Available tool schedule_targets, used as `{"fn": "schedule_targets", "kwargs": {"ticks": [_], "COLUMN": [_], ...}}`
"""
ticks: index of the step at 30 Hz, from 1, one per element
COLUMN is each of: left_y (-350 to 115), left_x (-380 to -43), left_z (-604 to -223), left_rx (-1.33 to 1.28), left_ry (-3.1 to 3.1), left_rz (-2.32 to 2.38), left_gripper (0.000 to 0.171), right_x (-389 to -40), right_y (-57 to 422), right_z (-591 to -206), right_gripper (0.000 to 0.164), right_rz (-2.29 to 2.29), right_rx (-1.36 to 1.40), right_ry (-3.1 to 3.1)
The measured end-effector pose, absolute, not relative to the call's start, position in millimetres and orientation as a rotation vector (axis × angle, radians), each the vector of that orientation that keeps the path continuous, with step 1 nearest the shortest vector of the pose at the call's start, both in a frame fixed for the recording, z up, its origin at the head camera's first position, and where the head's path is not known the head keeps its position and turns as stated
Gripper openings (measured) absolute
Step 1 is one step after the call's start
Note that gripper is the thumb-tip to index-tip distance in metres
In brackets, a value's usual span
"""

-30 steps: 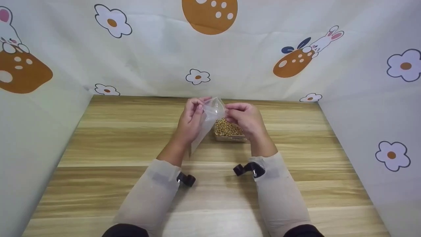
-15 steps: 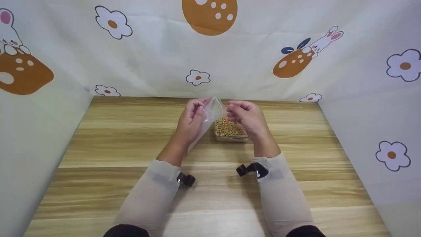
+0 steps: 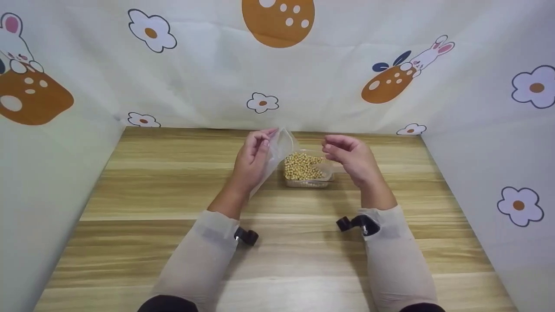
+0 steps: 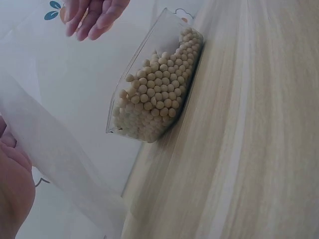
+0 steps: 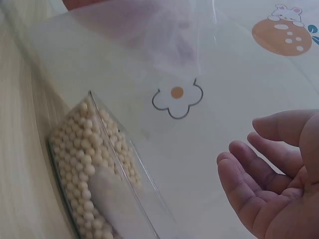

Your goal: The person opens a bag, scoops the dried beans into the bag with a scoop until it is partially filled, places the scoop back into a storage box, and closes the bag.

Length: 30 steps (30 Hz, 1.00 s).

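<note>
My left hand [image 3: 251,158] pinches a clear plastic bag [image 3: 282,146] at its upper edge, and the bag's mouth stands partly spread while its body hangs down toward me. To the right, my right hand [image 3: 355,160] hovers in the air with loosely bent fingers; the right wrist view shows nothing between those fingers [image 5: 234,174]. Between and below the hands sits a clear plastic box [image 3: 308,184] filled with dried soybeans [image 3: 301,167]. A translucent scoop [image 5: 112,199] lies in the beans, its handle pointing right beneath my right hand in the head view.
The wood-grain table [image 3: 277,251] carries the box near its back. A pale cloth [image 3: 208,78] printed with rabbits and flowers hangs behind and on both sides. Wrist cameras [image 3: 247,237] sit on both sleeves.
My right hand has let go of the bag's edge and moved right, uncovering more of the box and the scoop. My left hand keeps its hold, almost in place.
</note>
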<state>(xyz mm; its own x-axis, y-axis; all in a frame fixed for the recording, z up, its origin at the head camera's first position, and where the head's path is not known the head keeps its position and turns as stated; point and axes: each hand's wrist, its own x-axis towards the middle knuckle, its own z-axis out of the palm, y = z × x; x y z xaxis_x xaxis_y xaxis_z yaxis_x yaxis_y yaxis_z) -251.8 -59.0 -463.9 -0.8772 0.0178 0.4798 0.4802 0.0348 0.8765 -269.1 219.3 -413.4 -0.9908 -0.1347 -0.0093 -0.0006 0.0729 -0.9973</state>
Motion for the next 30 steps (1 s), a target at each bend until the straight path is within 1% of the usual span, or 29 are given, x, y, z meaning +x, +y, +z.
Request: {"fn": "schedule_targets", "kwargs": {"ticks": [5, 14, 23, 30], "left_y": [-59.0, -58.3, -58.0, -58.5], "left_x": [-252.4, -250.9, -250.5, -250.4], "left_z": [-464.5, -463.5, -462.6, -461.6], "left_rx": [-0.512, -0.524, -0.507, -0.508], "left_ry": [-1.974, -1.965, -1.944, -1.967], "left_rz": [-1.904, -1.878, -1.895, -1.885], "left_gripper": [0.012, 0.013, 0.012, 0.014], "right_x": [-267.3, -264.2, -270.7, -275.3], "right_y": [238.7, 270.3, 279.2, 283.1], "right_z": [-417.3, -422.1, -433.6, -445.7], "right_gripper": [0.040, 0.042, 0.041, 0.051], "right_rz": [-2.000, -1.814, -1.657, -1.573], "right_rx": [-0.155, -0.193, -0.167, -0.111], "right_ry": [2.315, 2.519, 2.532, 2.449]}}
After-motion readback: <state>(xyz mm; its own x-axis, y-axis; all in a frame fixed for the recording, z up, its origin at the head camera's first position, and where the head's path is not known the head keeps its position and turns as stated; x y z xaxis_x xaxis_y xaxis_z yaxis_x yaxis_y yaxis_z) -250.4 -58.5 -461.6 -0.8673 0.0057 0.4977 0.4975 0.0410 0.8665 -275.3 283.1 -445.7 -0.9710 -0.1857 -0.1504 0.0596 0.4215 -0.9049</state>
